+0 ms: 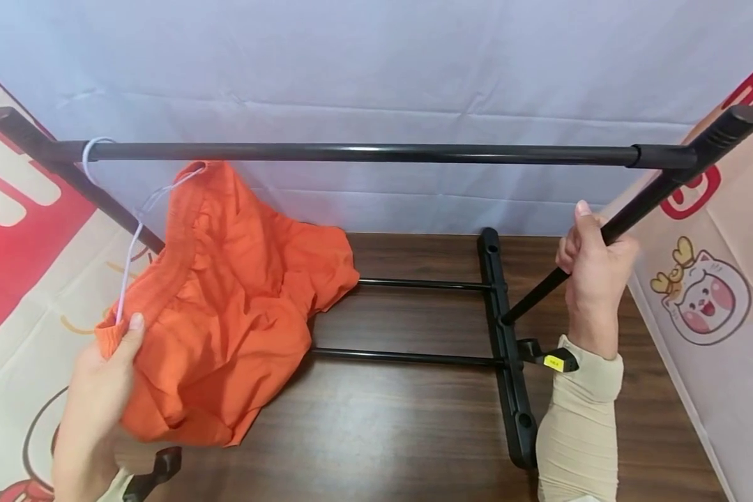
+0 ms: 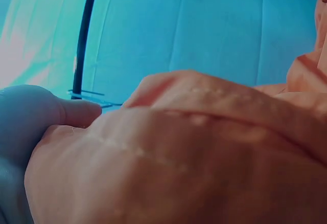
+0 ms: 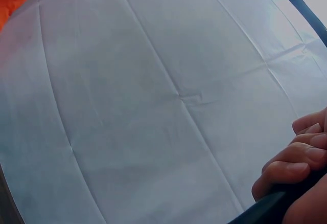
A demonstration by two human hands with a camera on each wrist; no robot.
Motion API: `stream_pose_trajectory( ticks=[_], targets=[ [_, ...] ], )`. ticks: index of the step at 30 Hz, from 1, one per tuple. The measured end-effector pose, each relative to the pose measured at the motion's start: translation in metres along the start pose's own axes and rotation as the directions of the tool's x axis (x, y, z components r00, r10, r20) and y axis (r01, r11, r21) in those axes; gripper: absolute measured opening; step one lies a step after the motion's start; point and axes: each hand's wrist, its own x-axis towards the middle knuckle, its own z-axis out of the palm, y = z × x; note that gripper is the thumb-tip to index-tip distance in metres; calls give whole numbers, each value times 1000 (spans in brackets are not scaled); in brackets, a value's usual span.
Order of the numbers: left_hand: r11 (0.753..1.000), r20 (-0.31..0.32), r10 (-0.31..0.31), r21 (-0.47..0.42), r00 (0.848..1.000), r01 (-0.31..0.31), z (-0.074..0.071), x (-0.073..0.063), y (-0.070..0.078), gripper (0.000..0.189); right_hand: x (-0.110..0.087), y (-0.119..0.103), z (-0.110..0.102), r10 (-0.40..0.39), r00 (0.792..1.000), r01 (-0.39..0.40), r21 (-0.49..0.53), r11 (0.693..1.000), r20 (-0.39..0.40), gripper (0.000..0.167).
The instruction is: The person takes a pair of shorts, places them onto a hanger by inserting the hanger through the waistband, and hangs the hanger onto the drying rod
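Orange shorts [image 1: 226, 300] hang tilted from a pale lilac hanger [image 1: 128, 258], whose hook loops over the left end of the black rack's top bar [image 1: 364, 153]. My left hand [image 1: 97, 390] pinches the near corner of the waistband, thumb on top, where the hanger's end goes into it. Folds of the orange cloth [image 2: 168, 147] fill most of the left wrist view, with the thumb at their left. My right hand [image 1: 592, 272] grips the rack's right upright [image 1: 655, 192]; its curled fingers also show around the dark tube in the right wrist view.
The rack's black foot [image 1: 508, 362] stands on the brown wood-grain surface [image 1: 376, 425], joined to two thin lower bars [image 1: 408, 358]. A pale cloth backdrop [image 1: 376, 70] rises behind. Printed panels flank both sides, with a cartoon cat [image 1: 703, 300] on the right one.
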Motion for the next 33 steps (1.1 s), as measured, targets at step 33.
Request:
stream_pose_trajectory(
  ticks=[33],
  targets=[
    [953, -462, 302, 178, 834, -247, 33, -52, 36, 78, -55, -32, -23, -133, 963, 34, -385, 922, -233, 12]
  ],
)
